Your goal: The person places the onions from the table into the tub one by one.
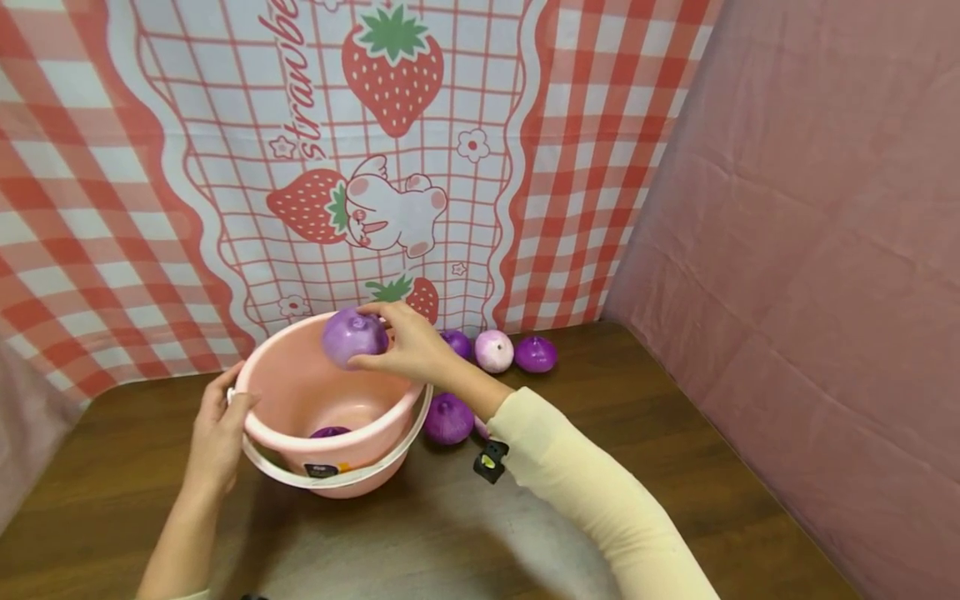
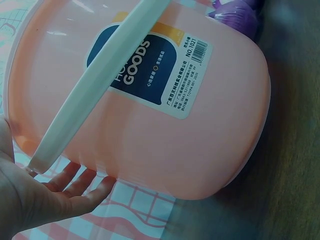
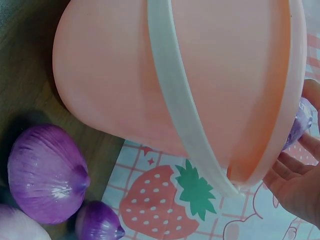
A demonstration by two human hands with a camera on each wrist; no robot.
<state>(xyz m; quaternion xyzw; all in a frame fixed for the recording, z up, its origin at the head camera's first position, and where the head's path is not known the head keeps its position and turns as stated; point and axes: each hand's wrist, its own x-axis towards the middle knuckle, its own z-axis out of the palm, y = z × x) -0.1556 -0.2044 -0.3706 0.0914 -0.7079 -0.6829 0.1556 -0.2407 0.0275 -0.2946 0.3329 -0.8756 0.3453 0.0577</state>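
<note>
A pink plastic bucket (image 1: 288,367) stands tilted on the table, its white handle (image 2: 100,82) hanging down across the front. My left hand (image 1: 213,433) grips the bucket's left rim, thumb over the edge and fingers against the outside wall. Over the mouth of the bucket, my right hand (image 1: 408,337) holds a shiny purple onion (image 1: 354,337) between thumb and fingers. Low inside the bucket, the top of another purple onion (image 1: 330,432) shows, mostly hidden by the front wall. The right wrist view catches only part of the held onion (image 3: 300,125) past the rim.
Right of the bucket lie several more onions: a large purple onion (image 1: 448,419), a pale pink onion (image 1: 493,352) and a flat purple onion (image 1: 536,355) among them. A strawberry-print cloth (image 1: 480,208) hangs behind the wooden table (image 1: 600,417); pink fabric (image 1: 810,250) hangs at the right.
</note>
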